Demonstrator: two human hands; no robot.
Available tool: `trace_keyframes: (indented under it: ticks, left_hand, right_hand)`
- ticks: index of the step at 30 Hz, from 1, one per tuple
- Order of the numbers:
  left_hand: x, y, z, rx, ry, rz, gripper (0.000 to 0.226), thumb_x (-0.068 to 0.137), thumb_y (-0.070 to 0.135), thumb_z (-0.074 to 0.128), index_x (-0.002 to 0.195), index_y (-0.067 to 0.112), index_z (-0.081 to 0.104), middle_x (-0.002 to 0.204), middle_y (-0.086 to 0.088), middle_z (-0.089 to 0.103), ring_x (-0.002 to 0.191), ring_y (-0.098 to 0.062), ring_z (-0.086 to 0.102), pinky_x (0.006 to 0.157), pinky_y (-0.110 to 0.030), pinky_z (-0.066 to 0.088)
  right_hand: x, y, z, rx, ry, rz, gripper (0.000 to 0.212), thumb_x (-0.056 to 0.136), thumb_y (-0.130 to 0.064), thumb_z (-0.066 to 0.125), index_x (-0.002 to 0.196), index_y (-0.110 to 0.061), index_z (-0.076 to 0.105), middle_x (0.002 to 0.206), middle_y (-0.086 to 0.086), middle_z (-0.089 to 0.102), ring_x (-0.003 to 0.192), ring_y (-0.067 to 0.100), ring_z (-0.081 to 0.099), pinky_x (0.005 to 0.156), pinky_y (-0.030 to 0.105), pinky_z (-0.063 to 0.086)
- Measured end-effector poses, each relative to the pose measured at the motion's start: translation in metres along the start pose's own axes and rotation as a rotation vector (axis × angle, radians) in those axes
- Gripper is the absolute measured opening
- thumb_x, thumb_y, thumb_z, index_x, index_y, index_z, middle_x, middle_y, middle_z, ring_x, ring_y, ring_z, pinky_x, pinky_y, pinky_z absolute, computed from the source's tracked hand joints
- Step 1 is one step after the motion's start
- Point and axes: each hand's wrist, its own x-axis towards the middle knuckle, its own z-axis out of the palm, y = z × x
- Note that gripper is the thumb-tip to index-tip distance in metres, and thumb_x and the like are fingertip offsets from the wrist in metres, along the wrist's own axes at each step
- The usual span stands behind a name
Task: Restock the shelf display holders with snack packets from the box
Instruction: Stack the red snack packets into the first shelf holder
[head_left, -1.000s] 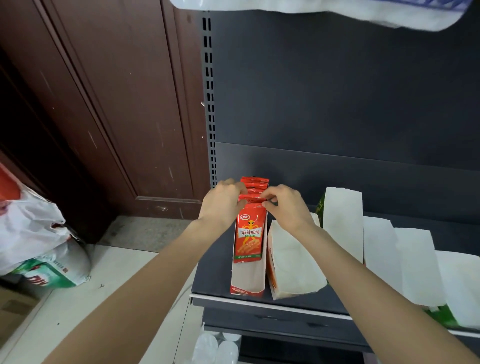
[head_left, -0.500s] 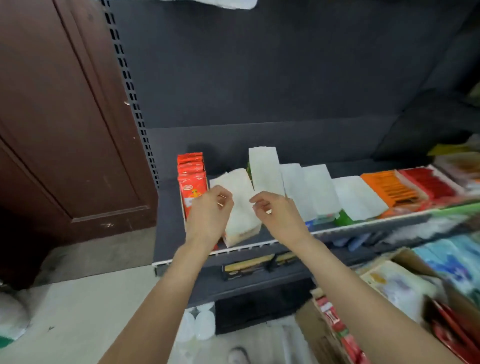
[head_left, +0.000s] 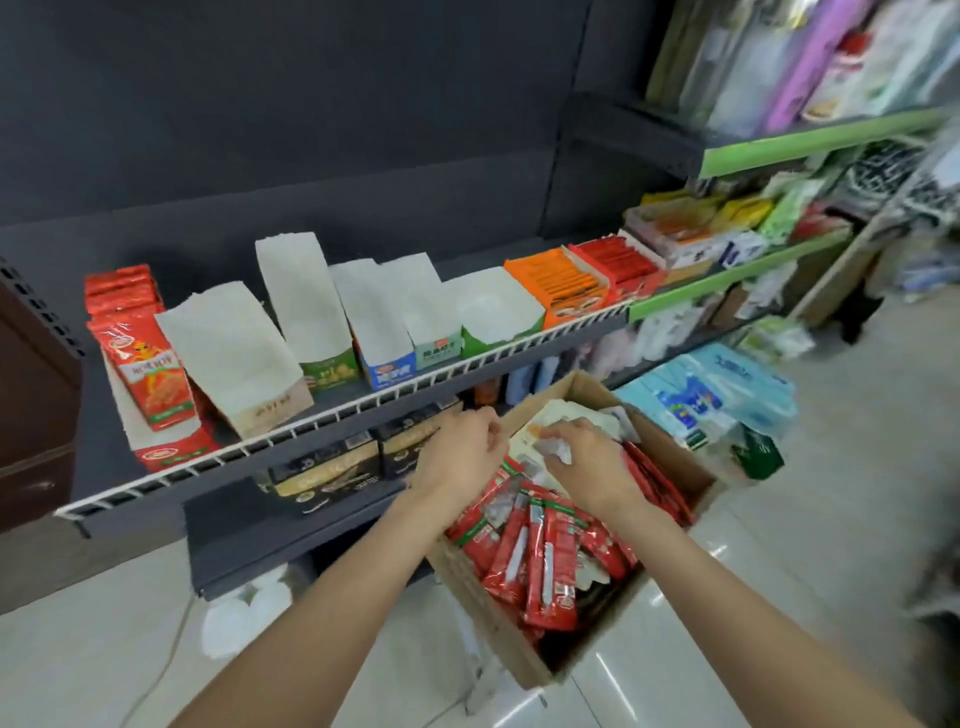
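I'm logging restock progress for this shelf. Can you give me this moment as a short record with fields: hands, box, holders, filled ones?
left hand: over the box, fingers loosely curled; no packet plainly held
right hand: in the box, fingers on a pale packet; grip unclear
cardboard box: on the floor below the shelf, holds red snack packets
red holder: far left on the shelf, stocked with red packets
white holders: a row to its right, appear empty
orange holder: further right, stocked
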Motion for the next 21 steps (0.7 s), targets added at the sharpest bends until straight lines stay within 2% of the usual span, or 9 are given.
trace_keyframes:
  ticks: [3, 6, 10, 14, 15, 17, 19, 21]
  left_hand:
    - [0.009, 0.035, 0.049, -0.004, -0.058, -0.016, 0.024, 0.092, 0.022, 0.05, 0.112, 0.017, 0.062, 0.11, -0.004, 0.065, 0.103, -0.024, 0.06, 0.085, -0.035, 0.049]
    - [0.013, 0.067, 0.095, -0.007, -0.155, -0.013, 0.033, 0.094, 0.016, 0.048, 0.125, 0.012, 0.056, 0.127, -0.008, 0.057, 0.117, -0.025, 0.053, 0.094, -0.028, 0.038]
    - [0.015, 0.104, 0.136, -0.013, -0.263, -0.026, 0.043, 0.093, 0.006, 0.044, 0.136, 0.008, 0.045, 0.139, -0.015, 0.047, 0.127, -0.026, 0.043, 0.1, -0.025, 0.029]
    - [0.014, 0.125, 0.156, -0.014, -0.302, -0.079, 0.048, 0.093, 0.005, 0.042, 0.141, 0.012, 0.039, 0.144, -0.011, 0.043, 0.13, -0.027, 0.041, 0.103, -0.027, 0.03]
    - [0.014, 0.128, 0.159, -0.018, -0.308, -0.086, 0.046, 0.094, 0.005, 0.041, 0.14, 0.012, 0.042, 0.142, -0.011, 0.045, 0.129, -0.028, 0.043, 0.102, -0.027, 0.031]
    - [0.015, 0.132, 0.161, -0.038, -0.288, -0.114, 0.045, 0.094, 0.002, 0.04, 0.137, 0.014, 0.046, 0.14, -0.009, 0.049, 0.127, -0.027, 0.045, 0.102, -0.026, 0.033]
    - [0.015, 0.136, 0.16, -0.083, -0.256, -0.135, 0.052, 0.089, -0.005, 0.04, 0.137, 0.015, 0.047, 0.14, -0.007, 0.049, 0.128, -0.024, 0.045, 0.105, -0.025, 0.033]
    - [0.015, 0.139, 0.157, -0.127, -0.232, -0.128, 0.059, 0.085, -0.011, 0.04, 0.138, 0.015, 0.045, 0.139, -0.006, 0.049, 0.129, -0.021, 0.045, 0.107, -0.025, 0.033]
  right_hand:
    - [-0.008, 0.058, -0.015, -0.031, 0.016, -0.006, 0.044, 0.085, -0.013, 0.059, 0.128, -0.014, 0.053, 0.133, 0.009, 0.046, 0.127, 0.028, 0.037, 0.107, 0.03, 0.028]
    - [-0.014, 0.112, -0.027, -0.069, -0.005, 0.0, 0.059, 0.083, -0.027, 0.065, 0.137, -0.019, 0.042, 0.136, 0.011, 0.038, 0.13, 0.031, 0.031, 0.107, 0.031, 0.024]
    - [-0.019, 0.154, -0.035, 0.035, -0.212, 0.093, 0.106, 0.068, -0.044, 0.078, 0.149, -0.024, 0.012, 0.14, 0.018, 0.031, 0.133, 0.032, 0.027, 0.107, 0.035, 0.025]
    - [-0.019, 0.169, -0.037, 0.015, -0.429, 0.041, 0.129, 0.064, -0.048, 0.08, 0.149, -0.02, -0.013, 0.145, 0.022, 0.028, 0.135, 0.032, 0.03, 0.11, 0.034, 0.03]
    - [-0.018, 0.171, -0.037, -0.014, -0.445, 0.017, 0.128, 0.066, -0.047, 0.079, 0.149, -0.018, -0.014, 0.146, 0.022, 0.028, 0.135, 0.032, 0.032, 0.109, 0.035, 0.032]
    - [-0.016, 0.176, -0.038, -0.067, -0.404, -0.042, 0.108, 0.078, -0.038, 0.071, 0.151, -0.014, -0.004, 0.144, 0.019, 0.037, 0.127, 0.032, 0.044, 0.101, 0.038, 0.04]
    - [-0.016, 0.179, -0.042, -0.137, -0.322, -0.111, 0.074, 0.089, -0.027, 0.057, 0.149, -0.014, 0.016, 0.133, 0.017, 0.052, 0.114, 0.034, 0.055, 0.09, 0.041, 0.047]
    - [-0.016, 0.179, -0.051, -0.161, -0.202, -0.178, 0.046, 0.093, -0.019, 0.046, 0.138, -0.016, 0.04, 0.118, 0.015, 0.063, 0.104, 0.035, 0.06, 0.083, 0.042, 0.049]
